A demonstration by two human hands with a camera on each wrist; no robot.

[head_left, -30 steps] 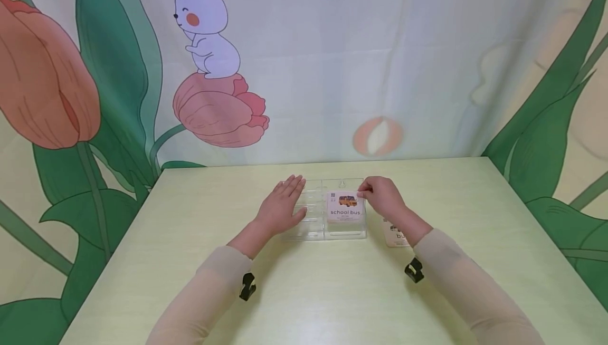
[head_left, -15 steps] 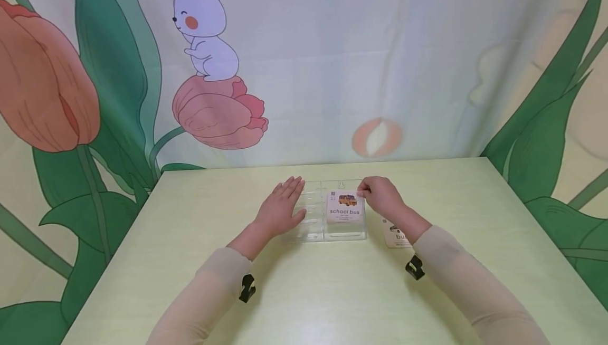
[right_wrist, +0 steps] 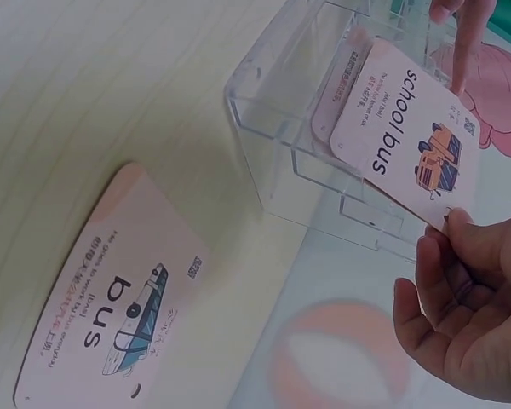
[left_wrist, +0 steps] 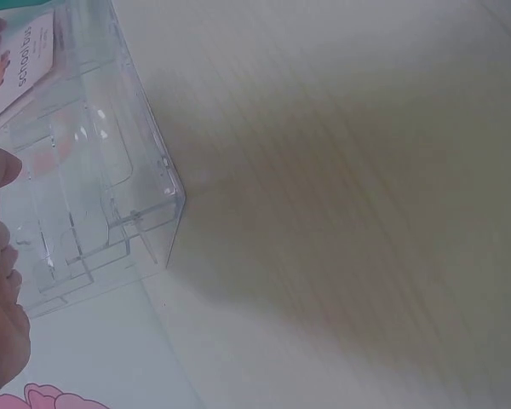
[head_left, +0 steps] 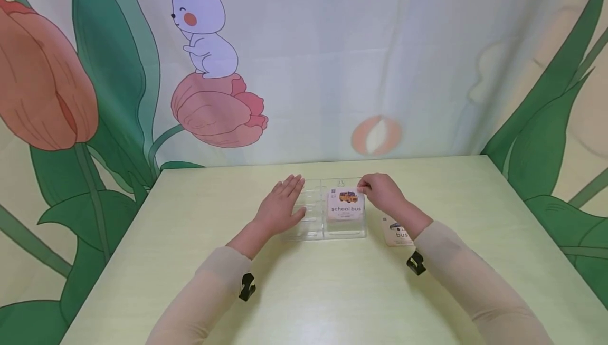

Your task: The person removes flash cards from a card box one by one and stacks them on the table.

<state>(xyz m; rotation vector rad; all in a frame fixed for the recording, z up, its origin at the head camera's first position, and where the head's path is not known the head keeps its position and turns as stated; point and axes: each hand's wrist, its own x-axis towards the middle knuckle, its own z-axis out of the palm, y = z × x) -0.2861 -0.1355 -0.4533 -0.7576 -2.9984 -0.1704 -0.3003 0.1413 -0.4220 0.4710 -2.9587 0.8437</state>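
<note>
Head view: the right hand (head_left: 381,193) pinches the school bus card (head_left: 345,203) by its corner, between thumb and forefinger, the card lying just to that hand's left over the clear rack (head_left: 345,233). The left hand (head_left: 282,207) is laid flat, fingers straight and close together, thumb held away, covering much of the rack's left part; whether the palm presses on it I cannot tell. At the left wrist camera this hand is cut off by the picture's edge. A second card (right_wrist: 330,100) sits behind the school bus card, mostly hidden; its word cannot be read. The rack's clear walls are hard to trace beneath the left hand. On the surface (head_left: 323,292), below the right hand and apart from the rack, lies the bus card (head_left: 397,231), partly covered by the right forearm and sleeve (head_left: 467,276); the right wrist camera shows more of it, though its end is cut off.

Against half a second ago, the school bus card stands slightly higher over the rack, and the sleeve leaves more of the bus card's word uncovered. The left hand has barely moved.
</note>
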